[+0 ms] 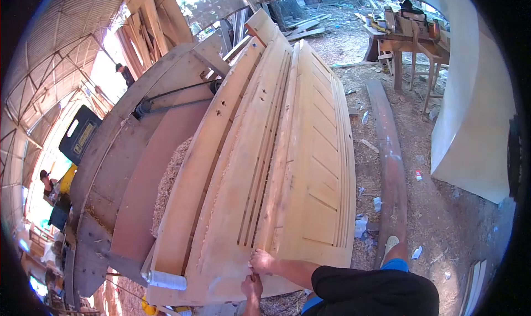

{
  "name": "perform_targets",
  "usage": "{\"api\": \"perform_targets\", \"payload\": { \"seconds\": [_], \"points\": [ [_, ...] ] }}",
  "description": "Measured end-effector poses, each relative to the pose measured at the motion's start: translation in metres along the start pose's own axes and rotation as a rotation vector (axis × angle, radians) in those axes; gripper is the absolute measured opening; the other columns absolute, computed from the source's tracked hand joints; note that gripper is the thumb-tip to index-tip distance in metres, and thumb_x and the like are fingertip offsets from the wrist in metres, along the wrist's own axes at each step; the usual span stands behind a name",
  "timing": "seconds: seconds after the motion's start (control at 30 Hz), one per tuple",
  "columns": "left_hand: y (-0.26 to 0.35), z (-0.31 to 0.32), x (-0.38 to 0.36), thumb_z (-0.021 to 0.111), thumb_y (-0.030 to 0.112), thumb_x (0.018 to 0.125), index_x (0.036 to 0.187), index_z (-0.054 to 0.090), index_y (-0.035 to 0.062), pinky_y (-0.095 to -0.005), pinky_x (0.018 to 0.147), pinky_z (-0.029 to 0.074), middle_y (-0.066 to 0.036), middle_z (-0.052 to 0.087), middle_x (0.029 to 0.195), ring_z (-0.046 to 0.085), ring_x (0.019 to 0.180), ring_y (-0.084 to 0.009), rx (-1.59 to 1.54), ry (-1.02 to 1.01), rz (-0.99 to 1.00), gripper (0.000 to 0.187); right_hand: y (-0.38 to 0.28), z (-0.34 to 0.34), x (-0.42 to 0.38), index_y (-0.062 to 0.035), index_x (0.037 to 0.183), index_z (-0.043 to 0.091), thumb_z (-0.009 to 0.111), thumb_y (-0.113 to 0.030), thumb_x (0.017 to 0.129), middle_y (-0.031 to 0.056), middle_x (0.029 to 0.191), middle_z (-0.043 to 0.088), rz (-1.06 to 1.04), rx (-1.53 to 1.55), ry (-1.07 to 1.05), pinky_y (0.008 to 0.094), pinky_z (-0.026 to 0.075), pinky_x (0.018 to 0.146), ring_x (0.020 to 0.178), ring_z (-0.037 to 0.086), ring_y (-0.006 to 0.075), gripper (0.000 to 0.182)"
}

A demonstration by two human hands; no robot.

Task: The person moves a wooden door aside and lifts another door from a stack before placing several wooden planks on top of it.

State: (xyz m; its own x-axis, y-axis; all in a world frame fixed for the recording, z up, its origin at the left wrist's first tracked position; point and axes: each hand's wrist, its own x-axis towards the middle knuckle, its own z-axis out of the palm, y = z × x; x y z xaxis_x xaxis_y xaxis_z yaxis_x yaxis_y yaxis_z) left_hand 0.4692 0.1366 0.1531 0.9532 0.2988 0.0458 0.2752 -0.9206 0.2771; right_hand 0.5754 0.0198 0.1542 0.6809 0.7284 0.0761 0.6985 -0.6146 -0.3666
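My right hand (262, 261) is closed at the near end of a long narrow wooden board (281, 197) that lies lengthwise over the grooved panels. Just below it, my left hand (252, 286) is also closed, close to the near edge of the wood. A tiny pale bit shows between the two hands, too small to name. To the right of the board is a large light wood panel (310, 227) with slanted grooves. To its left lies another panel (224, 249) with long straight slots. What my fingers hold is hidden.
A plank with holes (191, 205) and a wood shavings heap (168, 183) are on the left, near a belt drive (145, 107). A black case (80, 133) stands beyond. On the littered ground at right lies a dark beam (390, 166); a workbench (409, 42) stands behind.
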Motion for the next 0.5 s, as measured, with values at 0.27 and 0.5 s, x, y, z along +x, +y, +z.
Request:
{"api": "perform_targets", "payload": {
  "seconds": [0.27, 0.5],
  "points": [
    [0.001, 0.008, -0.01, 0.061, 0.04, 0.089, 0.072, 0.064, 0.0042, -0.0557, 0.058, 0.049, -0.024, 0.063, 0.063, 0.063, 0.061, -0.0454, -0.041, 0.089, 0.081, 0.04, -0.001, -0.01, -0.016, -0.0103, 0.089, 0.073, 0.059, -0.041, 0.084, 0.0046, 0.094, 0.069, -0.007, -0.044, 0.004, 0.0365, 0.041, 0.092, 0.101, 0.059, 0.0216, 0.034],
    [-0.009, 0.014, -0.006, 0.059, 0.038, 0.091, 0.072, 0.062, 0.0034, -0.0563, 0.059, 0.048, -0.024, 0.063, 0.064, 0.063, 0.063, -0.046, -0.045, 0.127, 0.148, 0.039, -0.003, -0.004, -0.007, -0.0099, 0.09, 0.073, 0.06, -0.042, 0.084, 0.0062, 0.095, 0.069, 0.066, 0.028, -0.054, 0.0366, 0.04, 0.093, 0.103, 0.06, 0.0216, 0.035]
  ]
}}
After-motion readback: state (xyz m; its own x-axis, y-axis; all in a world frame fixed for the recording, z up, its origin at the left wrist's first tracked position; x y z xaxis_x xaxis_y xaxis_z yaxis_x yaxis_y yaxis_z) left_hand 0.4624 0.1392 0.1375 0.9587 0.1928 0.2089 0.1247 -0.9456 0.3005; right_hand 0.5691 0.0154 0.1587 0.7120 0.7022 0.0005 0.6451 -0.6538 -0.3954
